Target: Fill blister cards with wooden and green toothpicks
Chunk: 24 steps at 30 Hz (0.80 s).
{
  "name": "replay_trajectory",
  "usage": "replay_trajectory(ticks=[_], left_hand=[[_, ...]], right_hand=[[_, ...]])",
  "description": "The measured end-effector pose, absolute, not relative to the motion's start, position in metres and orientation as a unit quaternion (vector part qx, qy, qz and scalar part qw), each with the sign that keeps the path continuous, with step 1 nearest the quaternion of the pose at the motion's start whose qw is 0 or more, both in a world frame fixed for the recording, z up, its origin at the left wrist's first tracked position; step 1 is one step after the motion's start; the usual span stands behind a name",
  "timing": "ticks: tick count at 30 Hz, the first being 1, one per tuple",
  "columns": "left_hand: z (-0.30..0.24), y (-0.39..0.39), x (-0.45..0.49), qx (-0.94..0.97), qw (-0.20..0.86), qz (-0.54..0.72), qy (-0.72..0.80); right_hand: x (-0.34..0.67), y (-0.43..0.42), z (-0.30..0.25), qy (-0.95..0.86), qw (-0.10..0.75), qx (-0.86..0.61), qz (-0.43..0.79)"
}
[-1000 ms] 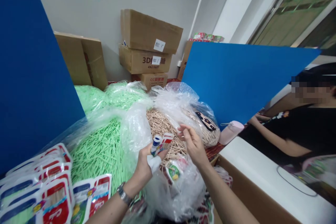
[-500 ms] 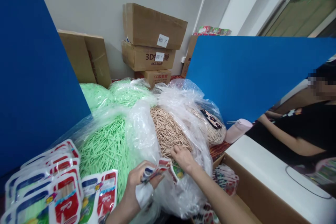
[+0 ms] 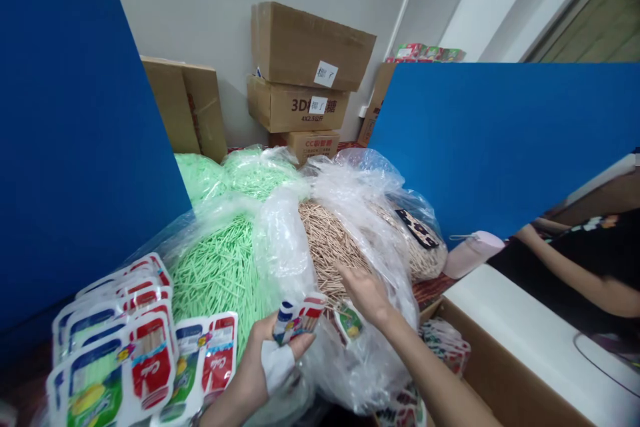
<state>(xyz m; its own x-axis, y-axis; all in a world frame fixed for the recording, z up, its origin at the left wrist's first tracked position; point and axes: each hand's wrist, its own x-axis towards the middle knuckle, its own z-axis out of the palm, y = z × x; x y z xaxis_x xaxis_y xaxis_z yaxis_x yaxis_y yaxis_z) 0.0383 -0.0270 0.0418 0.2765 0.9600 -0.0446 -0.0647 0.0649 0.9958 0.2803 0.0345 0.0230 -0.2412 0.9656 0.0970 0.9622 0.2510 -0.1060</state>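
My left hand (image 3: 267, 363) is closed round a small printed packet (image 3: 299, 317), red, white and blue, held upright near the bottom middle. A white bandage wraps its thumb. My right hand (image 3: 365, 290) reaches forward, fingers stretched out, onto the heap of tan sticks (image 3: 327, 247) inside a clear plastic bag (image 3: 360, 207). Just left of that lies a second clear bag full of green sticks (image 3: 215, 273).
Stacks of filled printed packets (image 3: 120, 353) lie at lower left. Blue divider boards stand at left (image 3: 65, 147) and right (image 3: 490, 140). Cardboard boxes (image 3: 305, 73) are piled against the back wall. An open carton (image 3: 480, 367) sits at lower right. Another person's arm (image 3: 565, 267) rests beyond it.
My right hand dropped from beside the packet down onto the tan sticks. My left hand lowered the packet. The view has shifted to the left.
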Motion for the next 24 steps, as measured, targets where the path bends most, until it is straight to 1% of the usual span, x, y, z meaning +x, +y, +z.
replay_trajectory(ticks=[1, 3, 4, 5, 6, 7, 9, 15, 21, 24], left_hand=[[0.041, -0.027, 0.037, 0.539, 0.602, 0.413, 0.420], [0.042, -0.028, 0.036, 0.546, 0.614, 0.385, 0.420], [0.044, -0.029, 0.036, 0.547, 0.618, 0.378, 0.419], [0.045, -0.030, 0.036, 0.549, 0.622, 0.372, 0.417], [0.047, -0.031, 0.036, 0.551, 0.625, 0.367, 0.414], [0.049, -0.032, 0.036, 0.552, 0.626, 0.364, 0.413], [0.050, -0.034, 0.035, 0.550, 0.631, 0.355, 0.417], [0.040, -0.038, 0.031, 0.518, 0.653, 0.373, 0.407], [0.050, -0.037, 0.029, 0.535, 0.614, 0.379, 0.439], [0.059, -0.039, 0.031, 0.504, 0.604, 0.408, 0.463]], right_hand=[[0.276, 0.028, 0.034, -0.771, 0.176, -0.610, 0.049], [0.261, 0.013, 0.058, -0.682, 0.429, -0.570, 0.162], [0.253, 0.006, 0.070, -0.624, 0.520, -0.545, 0.207], [0.244, -0.001, 0.081, -0.579, 0.582, -0.517, 0.240], [0.237, -0.007, 0.090, -0.552, 0.620, -0.492, 0.261], [0.230, -0.013, 0.097, -0.537, 0.640, -0.475, 0.276], [0.221, -0.019, 0.102, -0.541, 0.642, -0.460, 0.289], [0.215, -0.017, 0.080, -0.599, 0.579, -0.453, 0.318], [0.207, -0.010, 0.064, -0.581, 0.568, -0.436, 0.387], [0.204, -0.011, 0.062, -0.586, 0.546, -0.439, 0.408]])
